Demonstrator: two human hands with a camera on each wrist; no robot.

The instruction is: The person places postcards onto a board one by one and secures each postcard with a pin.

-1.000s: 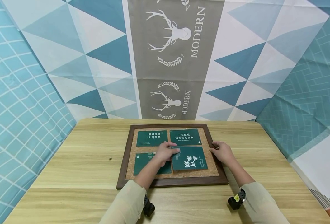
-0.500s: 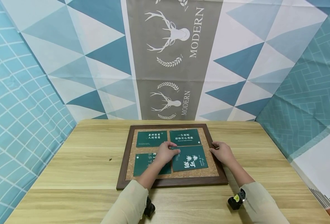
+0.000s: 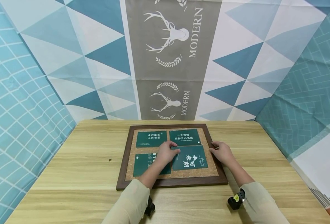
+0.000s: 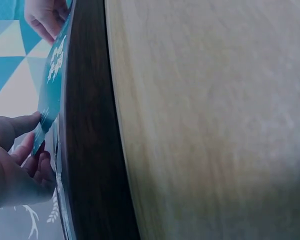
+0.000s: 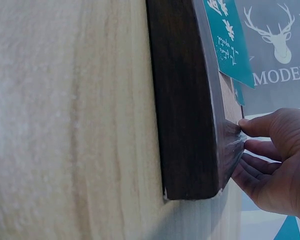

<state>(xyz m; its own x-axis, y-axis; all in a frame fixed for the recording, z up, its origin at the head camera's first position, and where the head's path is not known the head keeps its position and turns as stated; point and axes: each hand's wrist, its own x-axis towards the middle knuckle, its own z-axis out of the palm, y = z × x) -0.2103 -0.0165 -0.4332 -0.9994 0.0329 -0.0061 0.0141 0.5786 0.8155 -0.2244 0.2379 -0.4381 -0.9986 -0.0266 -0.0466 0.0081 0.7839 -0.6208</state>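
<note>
A corkboard with a dark wooden frame (image 3: 187, 182) lies on the table in the head view. My left hand (image 3: 165, 154) pinches the left edge of a green card with white lettering (image 3: 191, 158), held over the board's lower right part. In the left wrist view, thumb and fingers lie on opposite faces of this card (image 4: 51, 95), and the card stands slightly off the board. My right hand (image 3: 222, 151) holds the frame's right side; in the right wrist view its thumb and curled fingers meet the frame edge (image 5: 190, 125).
Two green cards, upper left (image 3: 151, 139) and upper right (image 3: 185, 137), lie on the cork. A third card (image 3: 145, 165) at lower left is partly hidden by my left arm. A small dark speck (image 3: 110, 160) lies on the table (image 3: 78, 168) left of the board.
The held card has turned and shifted slightly, its top edge now sitting closer to the upper right card. My right hand stays at the frame.
</note>
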